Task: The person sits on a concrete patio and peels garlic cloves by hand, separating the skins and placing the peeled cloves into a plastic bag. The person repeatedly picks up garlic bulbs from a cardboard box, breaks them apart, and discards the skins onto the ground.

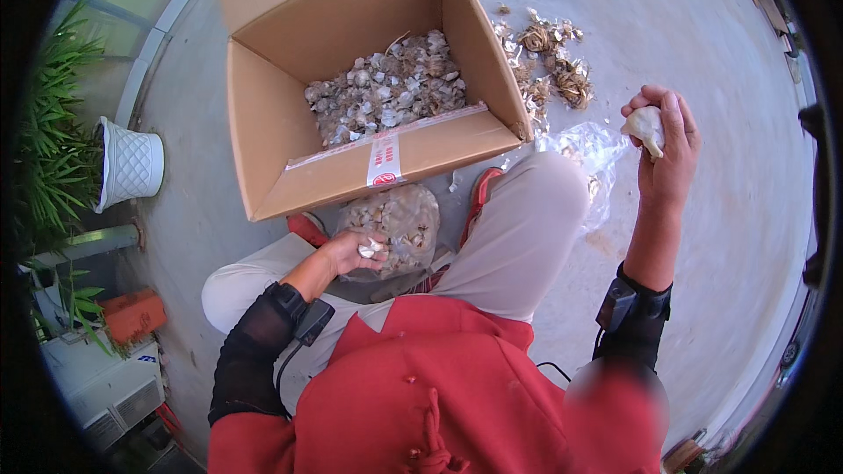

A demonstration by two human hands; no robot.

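Note:
My right hand (670,138) is raised at the right, its fingers and thumb around a whole garlic bulb (644,126) with a short stem. Low between my legs, my left hand (352,251) holds a few white garlic cloves (371,248) in its curled fingers. Just beyond that hand lies a clear plastic bag (402,210) full of loose cloves. Past my feet stands an open cardboard box (448,151), tilted in view, with garlic skins and dry scraps (388,95) heaped on its bottom.
Right of the box, dry garlic roots and husks (553,56) litter the concrete floor (724,210). Another clear plastic bag (602,164) lies beside my right knee, partly hidden. At the left are a white planter (132,164), leafy plants (59,105) and an orange flowerpot (134,315).

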